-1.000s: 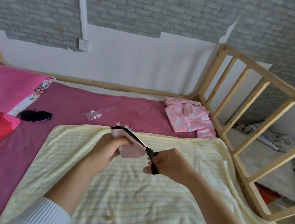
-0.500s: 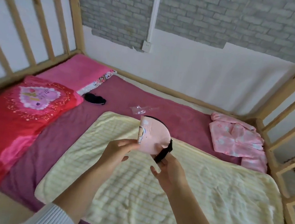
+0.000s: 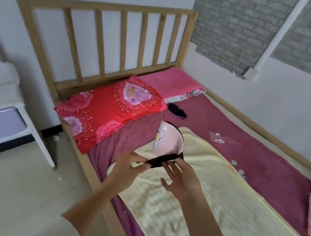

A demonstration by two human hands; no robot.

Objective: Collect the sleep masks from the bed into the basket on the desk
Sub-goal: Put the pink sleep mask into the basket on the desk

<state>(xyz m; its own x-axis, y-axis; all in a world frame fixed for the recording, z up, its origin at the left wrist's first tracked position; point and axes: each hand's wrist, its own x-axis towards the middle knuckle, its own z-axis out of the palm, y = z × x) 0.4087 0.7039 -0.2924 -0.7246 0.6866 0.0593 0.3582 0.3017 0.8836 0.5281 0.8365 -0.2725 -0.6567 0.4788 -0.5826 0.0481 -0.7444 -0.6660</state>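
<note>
Both hands' grip holds one pink sleep mask (image 3: pixel 167 141) by its strap; one black sleep mask (image 3: pixel 177 111) lies on the bed (image 3: pixel 264 159).

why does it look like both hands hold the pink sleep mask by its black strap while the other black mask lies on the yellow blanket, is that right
Not quite. The head view shows the black mask lying on the maroon sheet beside the red pillow, not on the yellow blanket. The rest holds: left hand and right hand hold the pink sleep mask by its black strap.

Two sleep masks (image 3: pixel 169 141) (image 3: pixel 177 110), two pillows (image 3: pixel 110 107) (image 3: pixel 170 80), two hands (image 3: pixel 130 164) (image 3: pixel 182 179).
</note>
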